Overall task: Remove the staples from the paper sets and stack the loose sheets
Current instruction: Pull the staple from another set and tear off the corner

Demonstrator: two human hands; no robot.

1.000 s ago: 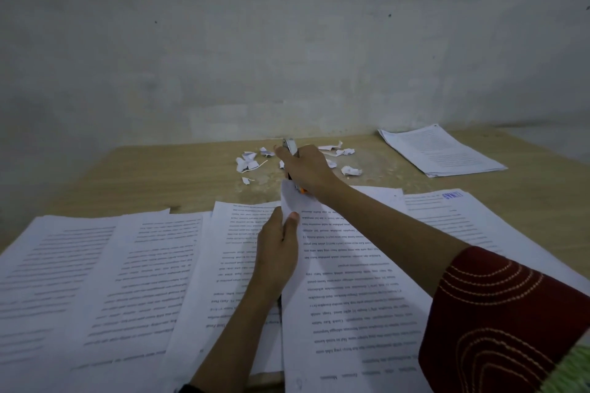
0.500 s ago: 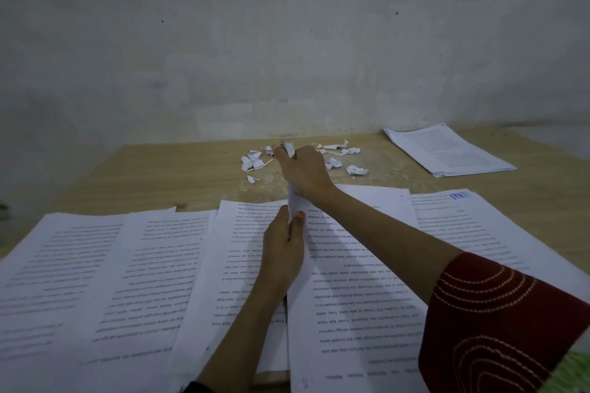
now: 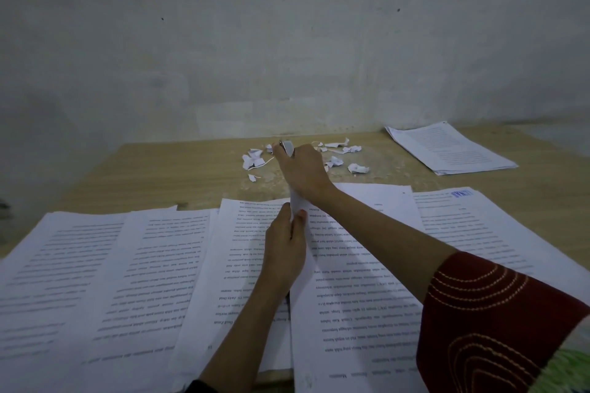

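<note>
A printed paper set lies in front of me with its far left corner lifted. My left hand pinches that raised corner between thumb and fingers. My right hand reaches over it and grips a small metal staple remover, whose silver tip pokes out above the fist. The corner of the paper runs up under my right palm, so the staple itself is hidden. Several other printed sheets lie spread side by side on the wooden table.
Torn white paper scraps are scattered at the table's far middle, near the wall. A neat stack of sheets sits at the far right. Another printed set lies to the right of my forearm.
Both hands stay on the lifted corner. My right hand has edged slightly away from me and the corner has stretched taller between the hands.
</note>
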